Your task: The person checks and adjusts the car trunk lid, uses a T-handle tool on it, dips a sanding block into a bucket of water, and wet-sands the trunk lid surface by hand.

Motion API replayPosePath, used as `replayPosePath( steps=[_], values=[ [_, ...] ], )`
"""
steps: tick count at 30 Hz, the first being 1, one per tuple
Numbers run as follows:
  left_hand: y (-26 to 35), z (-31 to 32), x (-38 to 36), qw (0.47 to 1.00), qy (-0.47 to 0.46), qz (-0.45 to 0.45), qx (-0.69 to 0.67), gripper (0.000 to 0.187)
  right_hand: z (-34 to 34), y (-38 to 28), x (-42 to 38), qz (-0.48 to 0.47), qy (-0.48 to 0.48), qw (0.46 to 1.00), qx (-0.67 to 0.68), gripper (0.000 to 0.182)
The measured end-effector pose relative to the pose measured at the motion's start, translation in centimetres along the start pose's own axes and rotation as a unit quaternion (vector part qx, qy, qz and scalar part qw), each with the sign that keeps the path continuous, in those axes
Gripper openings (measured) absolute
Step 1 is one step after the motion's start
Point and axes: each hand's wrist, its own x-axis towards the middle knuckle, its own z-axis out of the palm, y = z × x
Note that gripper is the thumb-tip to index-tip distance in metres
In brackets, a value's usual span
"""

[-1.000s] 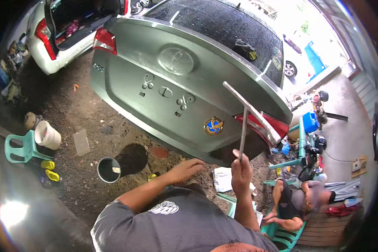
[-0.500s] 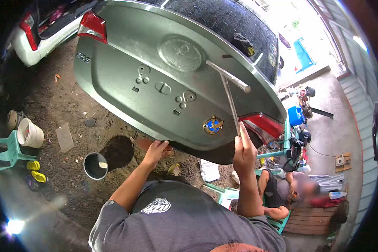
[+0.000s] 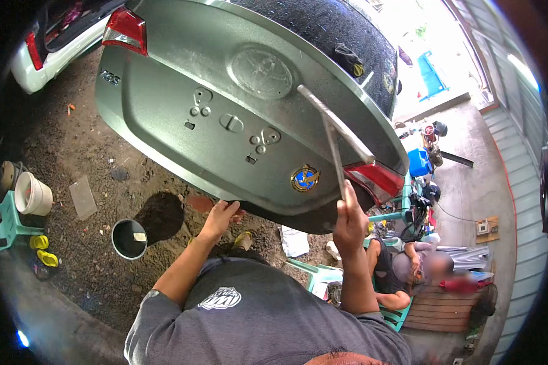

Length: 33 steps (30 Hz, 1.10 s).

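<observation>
A grey-green car trunk lid stands raised before me, with a round emblem imprint and a blue and gold eagle badge. My left hand grips its lower edge, thumb on the outer face and some fingers curled underneath. In my right hand, held upright near the red right tail light, is a T-shaped metal bar. Its crosspiece points up and overlaps the lid in this view. My fist hides the bar's lower end.
Below left, a dark-lined bucket and a white bucket stand on dirt ground near a green plastic chair. At right, a person sits beside a wooden slatted bench. A blue container stands behind.
The view has shifted slightly, so the car and ground sit a little further left. The T-shaped bar's crosspiece has turned and its right end dipped lower. Both hands keep their holds.
</observation>
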Motion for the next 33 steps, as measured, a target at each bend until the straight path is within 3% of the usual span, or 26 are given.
replayPosePath(
  steps=[2, 5, 9, 28, 31, 33],
  values=[
    [0.0, -0.1, 0.1, 1.0, -0.003, -0.008, 0.004, 0.03, 0.4, 0.3, 0.4, 0.012, -0.029, 0.999, -0.009, 0.04],
    [0.4, 0.0, 0.0, 0.998, 0.007, -0.036, 0.044, 0.028, 0.1, 0.2, -0.2, -0.007, 0.008, 1.0, -0.015, 0.04],
    [-0.1, -0.2, 0.1, 0.999, -0.005, -0.026, 0.025, 0.029, 0.4, 0.1, 0.5, 0.009, -0.02, 0.999, -0.04, 0.039],
    [-0.3, -0.3, 0.3, 1.0, -0.009, -0.003, 0.018, 0.029, 0.8, 0.3, -0.1, 0.013, 0.019, 1.0, 0.0, 0.036],
    [-0.4, -0.2, 0.1, 1.0, -0.006, -0.007, 0.017, 0.03, 1.0, -0.2, 0.5, 0.06, -0.018, 0.998, -0.013, 0.037],
    [0.2, 0.2, 0.0, 1.0, -0.001, -0.008, 0.018, 0.03, 0.9, 0.3, 0.3, 0.033, 0.0, 0.999, -0.01, 0.037]
  ],
)
